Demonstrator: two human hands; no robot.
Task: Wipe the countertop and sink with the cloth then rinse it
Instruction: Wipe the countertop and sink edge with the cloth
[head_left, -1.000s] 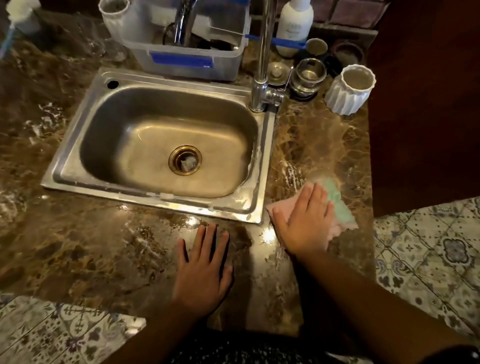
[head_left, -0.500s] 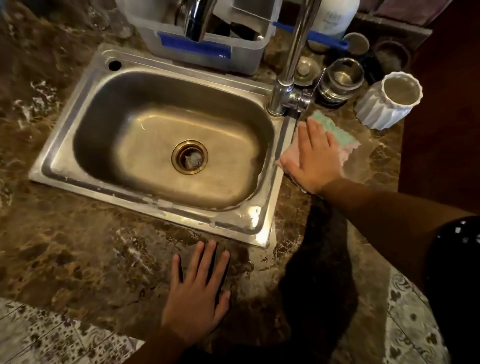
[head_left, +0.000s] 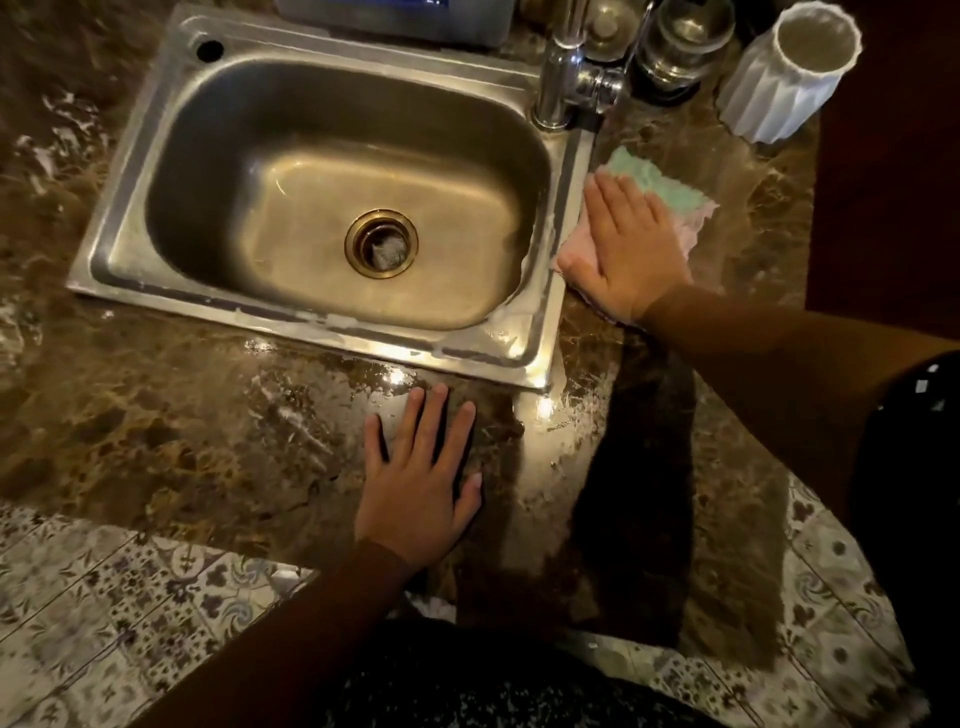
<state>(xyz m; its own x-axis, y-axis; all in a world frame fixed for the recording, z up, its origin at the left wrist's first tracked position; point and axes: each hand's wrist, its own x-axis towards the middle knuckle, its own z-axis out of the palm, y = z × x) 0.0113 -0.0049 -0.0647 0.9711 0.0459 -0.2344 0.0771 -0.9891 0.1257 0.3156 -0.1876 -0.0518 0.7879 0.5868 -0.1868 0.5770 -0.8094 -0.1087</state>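
Just beside sink (head_left: 551, 332), cloth (head_left: 662, 183) under flat right hand (head_left: 631, 254), green end pointing away

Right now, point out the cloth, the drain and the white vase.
cloth (head_left: 655, 183): head view, bare green corner.
drain (head_left: 382, 250): head view, middle of the strainer.
white vase (head_left: 770, 100): head view, ribbed outer wall.
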